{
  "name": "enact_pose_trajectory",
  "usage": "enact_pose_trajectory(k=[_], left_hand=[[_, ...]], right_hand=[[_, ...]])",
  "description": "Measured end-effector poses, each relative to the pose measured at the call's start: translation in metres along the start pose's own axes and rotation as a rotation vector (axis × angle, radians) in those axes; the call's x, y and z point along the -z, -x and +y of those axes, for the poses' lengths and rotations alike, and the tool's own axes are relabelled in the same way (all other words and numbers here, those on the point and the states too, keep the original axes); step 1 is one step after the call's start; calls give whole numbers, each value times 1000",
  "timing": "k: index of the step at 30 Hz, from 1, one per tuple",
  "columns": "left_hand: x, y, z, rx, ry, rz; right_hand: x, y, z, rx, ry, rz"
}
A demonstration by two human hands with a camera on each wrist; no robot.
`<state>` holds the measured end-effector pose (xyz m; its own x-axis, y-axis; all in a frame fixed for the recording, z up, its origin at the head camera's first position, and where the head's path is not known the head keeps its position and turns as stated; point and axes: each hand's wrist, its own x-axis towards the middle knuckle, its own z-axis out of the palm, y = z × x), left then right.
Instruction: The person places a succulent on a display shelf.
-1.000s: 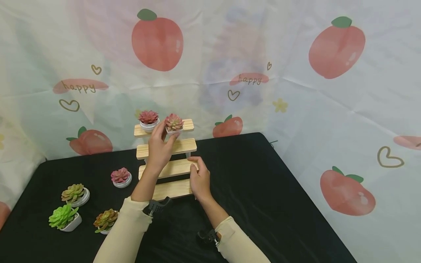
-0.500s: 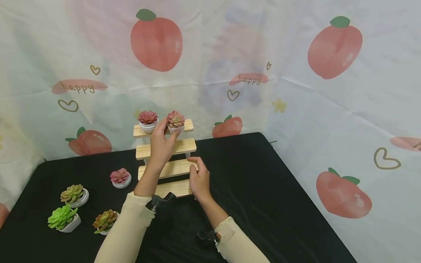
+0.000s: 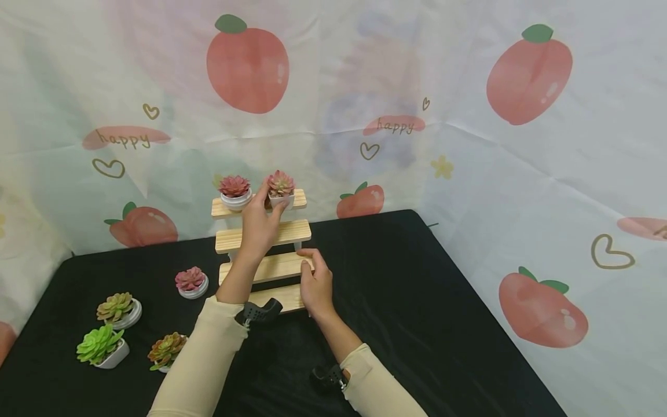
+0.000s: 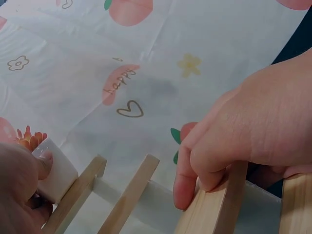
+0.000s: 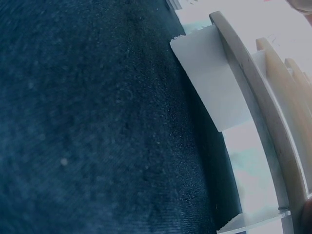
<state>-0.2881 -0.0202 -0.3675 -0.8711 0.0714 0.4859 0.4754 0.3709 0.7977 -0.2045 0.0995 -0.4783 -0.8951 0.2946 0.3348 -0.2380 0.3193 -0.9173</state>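
My left hand (image 3: 260,223) pinches a potted succulent (image 3: 281,184) with pink-green leaves and a white pot, right at the top board of a stepped wooden shelf (image 3: 289,231). In the left wrist view its white pot (image 4: 59,170) stands against the board's edge, thumb on its side. Left of it, a red succulent in a round white pot (image 3: 235,194) sits on the same board. My right hand (image 3: 318,284) grips the right end of a lower board, fingers (image 4: 187,183) curled over the wood in the left wrist view.
On the black-covered table (image 3: 406,324), left of the shelf, are a pink succulent (image 3: 191,282), an olive one (image 3: 118,310), a bright green one (image 3: 102,346) and a brownish one (image 3: 168,351) partly behind the left sleeve. A printed curtain (image 3: 333,69) hangs behind.
My left hand has moved slightly right and farther back along the top board with the pink-green succulent. The right hand stays in place on the shelf.
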Motion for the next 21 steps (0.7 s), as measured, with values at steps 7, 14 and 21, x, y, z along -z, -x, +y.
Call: enact_pose_trajectory(k=[7, 14, 21], left_hand=[[-2, -4, 2, 6, -11, -4], [-4, -9, 3, 5, -14, -5], [-5, -11, 2, 23, -12, -14]], right_hand=[[0, -1, 1, -3, 1, 6], [0, -1, 1, -2, -1, 7], [0, 0, 0, 0, 1, 0]])
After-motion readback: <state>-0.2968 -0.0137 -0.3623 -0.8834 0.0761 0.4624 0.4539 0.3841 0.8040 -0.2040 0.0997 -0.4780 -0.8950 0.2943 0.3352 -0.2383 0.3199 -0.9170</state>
